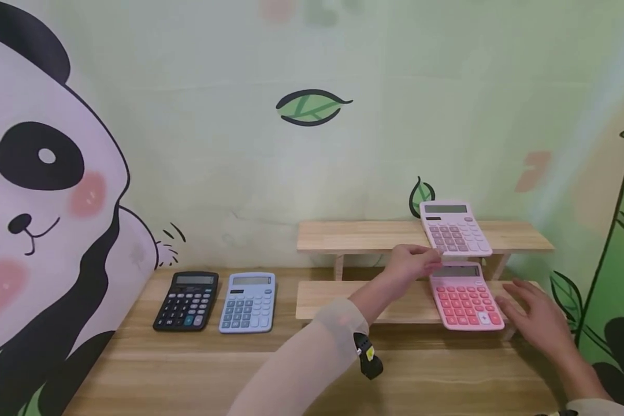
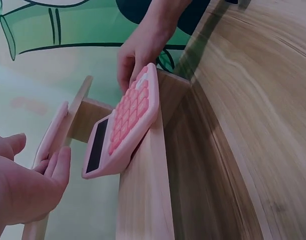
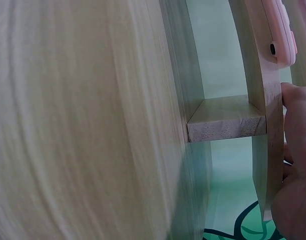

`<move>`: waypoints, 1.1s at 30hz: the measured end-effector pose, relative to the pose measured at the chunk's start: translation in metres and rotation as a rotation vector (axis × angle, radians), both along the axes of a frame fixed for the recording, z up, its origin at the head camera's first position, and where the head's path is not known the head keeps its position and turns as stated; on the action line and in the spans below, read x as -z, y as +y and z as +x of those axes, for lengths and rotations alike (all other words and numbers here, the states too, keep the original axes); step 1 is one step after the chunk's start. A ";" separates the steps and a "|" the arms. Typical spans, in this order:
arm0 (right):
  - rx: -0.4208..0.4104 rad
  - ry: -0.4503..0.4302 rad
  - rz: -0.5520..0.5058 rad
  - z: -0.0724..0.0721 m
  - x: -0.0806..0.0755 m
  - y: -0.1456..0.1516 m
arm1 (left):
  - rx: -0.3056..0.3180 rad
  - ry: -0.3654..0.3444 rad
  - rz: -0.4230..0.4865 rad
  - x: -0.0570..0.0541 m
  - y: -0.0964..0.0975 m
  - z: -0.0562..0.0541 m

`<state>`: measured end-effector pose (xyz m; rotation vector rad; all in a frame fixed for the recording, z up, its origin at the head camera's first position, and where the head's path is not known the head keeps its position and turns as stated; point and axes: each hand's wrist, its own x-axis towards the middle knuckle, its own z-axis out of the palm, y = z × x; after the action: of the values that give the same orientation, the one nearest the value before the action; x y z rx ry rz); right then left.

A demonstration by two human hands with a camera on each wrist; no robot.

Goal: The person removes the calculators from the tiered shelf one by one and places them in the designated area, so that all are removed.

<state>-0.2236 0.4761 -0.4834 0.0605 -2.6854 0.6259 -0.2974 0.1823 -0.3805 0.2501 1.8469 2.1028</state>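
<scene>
On the upper shelf of a wooden stand leans a pale pink calculator (image 1: 455, 228), its front edge overhanging the shelf. My left hand (image 1: 413, 263) is at that calculator's lower left corner, fingers extended and fingertips right at its edge; in the left wrist view the hand (image 2: 30, 182) shows thumb and fingers apart. Below, a pink calculator with bright pink keys (image 1: 468, 297) rests tilted on the lower shelf. Beside its right edge is my right hand (image 1: 538, 315), fingers loosely extended over the shelf end. The right wrist view shows that hand (image 3: 300, 145) along the shelf board.
A black calculator (image 1: 186, 301) and a light blue calculator (image 1: 247, 303) lie side by side on the wooden table (image 1: 187, 375), left of the stand. The upper shelf (image 1: 359, 236) stands behind and above the lower shelf (image 1: 333, 297). A wall with a painted panda (image 1: 47, 173) rises behind.
</scene>
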 end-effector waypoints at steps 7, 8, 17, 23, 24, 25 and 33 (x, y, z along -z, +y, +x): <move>-0.010 -0.013 -0.011 -0.003 -0.003 -0.002 | -0.006 -0.056 0.100 0.003 0.009 -0.002; -0.007 -0.013 -0.012 -0.003 -0.003 -0.002 | -0.012 -0.056 0.106 0.004 0.011 -0.003; 0.003 -0.029 -0.018 -0.003 0.000 -0.004 | -0.089 -0.039 0.118 0.012 0.024 -0.002; 0.015 -0.039 -0.010 -0.001 0.001 -0.002 | -0.037 -0.059 0.193 0.017 0.016 -0.003; 0.015 -0.036 -0.008 -0.001 0.001 -0.001 | -0.032 -0.057 0.206 0.017 0.013 -0.002; 0.014 -0.035 -0.005 -0.001 0.001 -0.001 | -0.030 -0.051 0.220 0.018 0.010 -0.002; 0.020 -0.019 0.006 0.000 0.000 0.000 | -0.038 -0.035 0.298 0.018 -0.016 0.003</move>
<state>-0.2239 0.4758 -0.4837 0.0292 -2.7034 0.6150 -0.2945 0.1666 -0.3983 0.2474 1.5255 2.3895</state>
